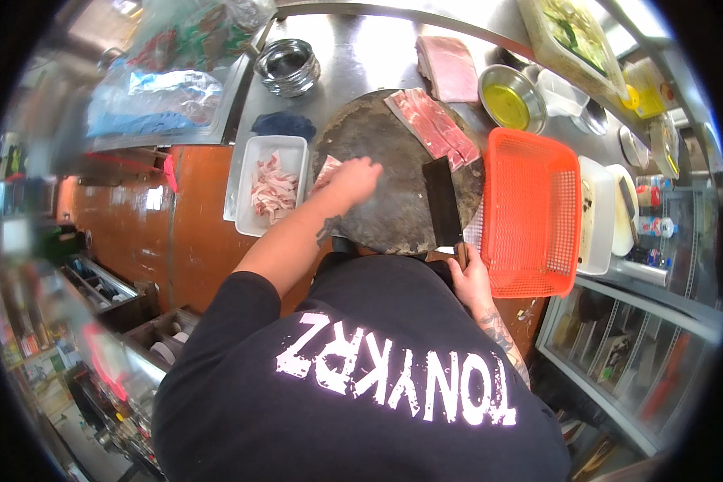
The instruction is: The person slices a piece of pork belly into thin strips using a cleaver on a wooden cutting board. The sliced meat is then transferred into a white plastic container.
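Note:
A round, worn chopping block (391, 150) lies in front of me. My right hand (475, 277) grips the handle of a cleaver (441, 202), whose broad dark blade rests flat over the block's right side. Over the block's left part is my left hand (358, 179), fingers bent; beside it a piece of meat (326, 171) shows, partly covered by the hand and forearm. Whether the fingers hold anything is hidden. Long strips of raw meat, likely pork (431, 126), lie at the upper right of the block. Left of it, a white plastic container (247, 175) holds thin meat slices (274, 188).
An orange plastic basket (533, 205) stands close to the cleaver. Behind the block are a thick meat slab (449, 67), a metal bowl (485, 78) with yellow liquid, stacked metal rings or bowls (286, 65) and a dark cloth (283, 125). A knife (628, 199) lies far right.

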